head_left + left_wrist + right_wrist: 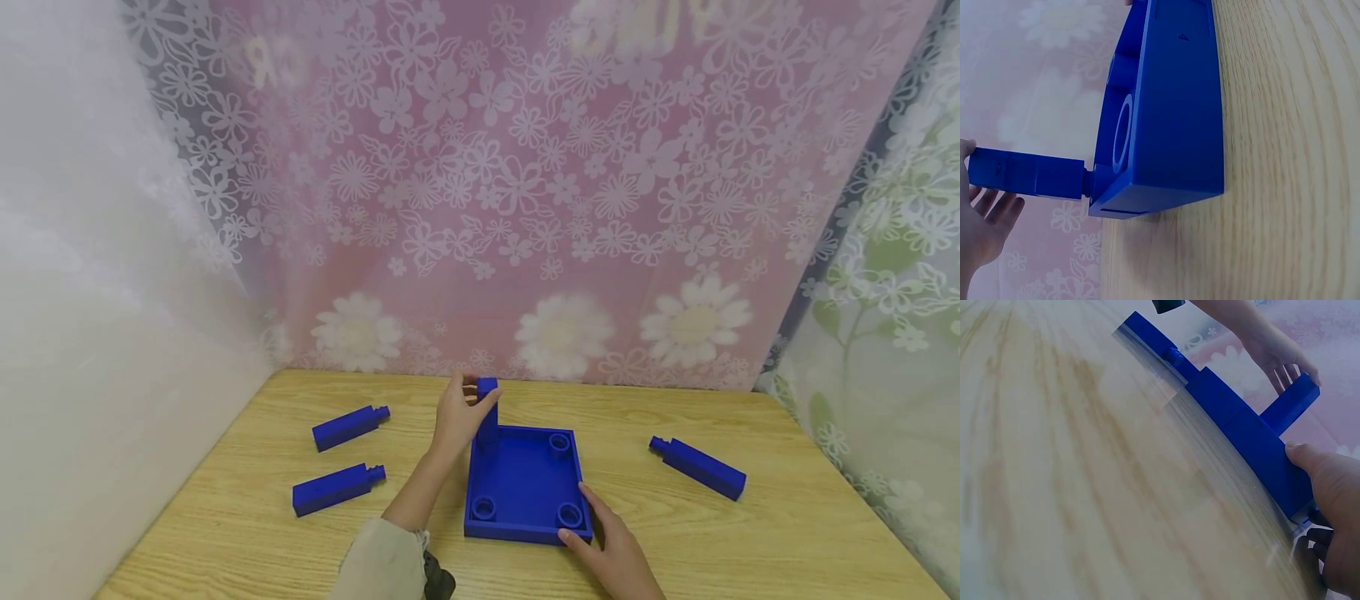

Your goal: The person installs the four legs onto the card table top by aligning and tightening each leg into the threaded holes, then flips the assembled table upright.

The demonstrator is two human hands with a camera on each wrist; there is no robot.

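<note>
A square blue tabletop piece [521, 483] lies with its raised rim up. Ring-shaped sockets show at three corners. At the far left corner my left hand [453, 421] holds a blue square leg [487, 421] upright, pinched near its top. The leg's narrow neck [1089, 183] points down at that corner; how deep it sits is hidden. My right hand [613, 550] grips the near right corner of the tabletop piece, thumb on the front side and fingers along the right side.
Two more blue legs, one farther back [351, 428] and one nearer [337, 490], lie on the wooden table [247, 500] to the left. Another blue leg [701, 468] lies to the right. A floral curtain [525, 208] hangs behind the table.
</note>
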